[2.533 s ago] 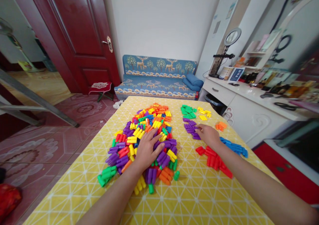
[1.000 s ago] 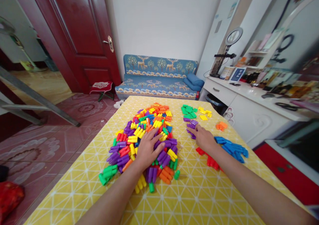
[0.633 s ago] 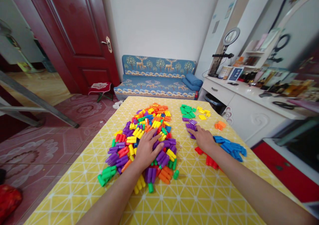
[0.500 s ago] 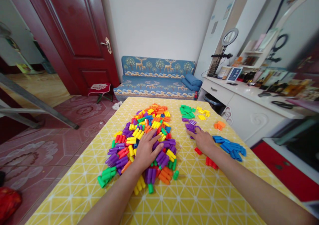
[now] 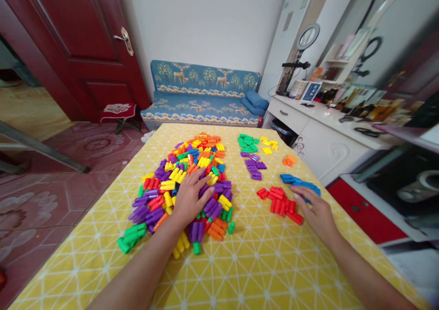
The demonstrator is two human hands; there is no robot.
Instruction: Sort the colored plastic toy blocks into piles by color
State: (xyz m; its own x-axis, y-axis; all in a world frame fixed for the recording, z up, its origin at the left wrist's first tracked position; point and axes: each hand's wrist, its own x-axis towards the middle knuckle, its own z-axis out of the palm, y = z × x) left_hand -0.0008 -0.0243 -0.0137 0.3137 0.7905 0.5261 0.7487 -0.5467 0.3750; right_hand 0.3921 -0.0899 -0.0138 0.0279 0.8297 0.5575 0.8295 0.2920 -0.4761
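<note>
A large heap of mixed plastic building pieces (image 5: pixel 168 185), shaped like joined tubes, lies on the yellow patterned tablecloth (image 5: pixel 254 264). My left hand (image 5: pixel 190 198) rests on that heap with its fingers spread. Over to the right, my right hand (image 5: pixel 314 209) reaches above the blue pieces (image 5: pixel 291 179) with fingers stretched out and partly covers them. Red pieces (image 5: pixel 283 205) lie just left of this hand. Farther back are single-colour groups of purple pieces (image 5: pixel 254 166), green pieces (image 5: pixel 247 142), yellow pieces (image 5: pixel 269 144) and orange pieces (image 5: pixel 289 160).
Beyond the table stands a blue sofa (image 5: pixel 202 106) with a deer pattern. A white dressing table (image 5: pixel 308 122) crowded with bottles is on the right, near a red cabinet front (image 5: pixel 365 211). A small stool (image 5: pixel 118 112) sits by the red door (image 5: pixel 82 49).
My right hand has moved from the purple group to the blue group, uncovering the purple and red pieces. My left hand stays on the heap. The camera view has shifted slightly.
</note>
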